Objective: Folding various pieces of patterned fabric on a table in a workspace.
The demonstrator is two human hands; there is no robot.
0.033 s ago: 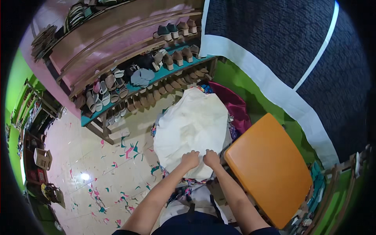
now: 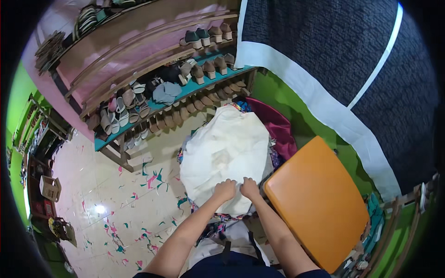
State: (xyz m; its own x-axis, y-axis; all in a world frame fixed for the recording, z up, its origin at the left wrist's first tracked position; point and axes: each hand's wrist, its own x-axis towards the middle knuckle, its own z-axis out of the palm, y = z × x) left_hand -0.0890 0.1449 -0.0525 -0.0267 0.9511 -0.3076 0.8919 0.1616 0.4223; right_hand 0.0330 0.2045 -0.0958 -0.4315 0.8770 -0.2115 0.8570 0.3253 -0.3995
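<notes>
A large white cloth (image 2: 218, 143) with faint brownish stains is spread over a rounded heap in front of me. Patterned fabric (image 2: 229, 217) shows from under its near edge. My left hand (image 2: 225, 190) is closed, fingers curled down on the near part of the cloth. Close beside it on the right, my right hand (image 2: 250, 187) is likewise closed on the cloth, a small gap between the two. Both fists seem to pinch the cloth; the fingertips themselves are hidden.
To the right stands an orange table (image 2: 320, 199). Maroon fabric (image 2: 276, 125) lies behind the heap. A shoe rack with a teal shelf (image 2: 185, 92) holds many shoes at the far left. Pink and teal scraps (image 2: 153, 180) litter the tiled floor. A dark curtain (image 2: 320, 46) hangs far right.
</notes>
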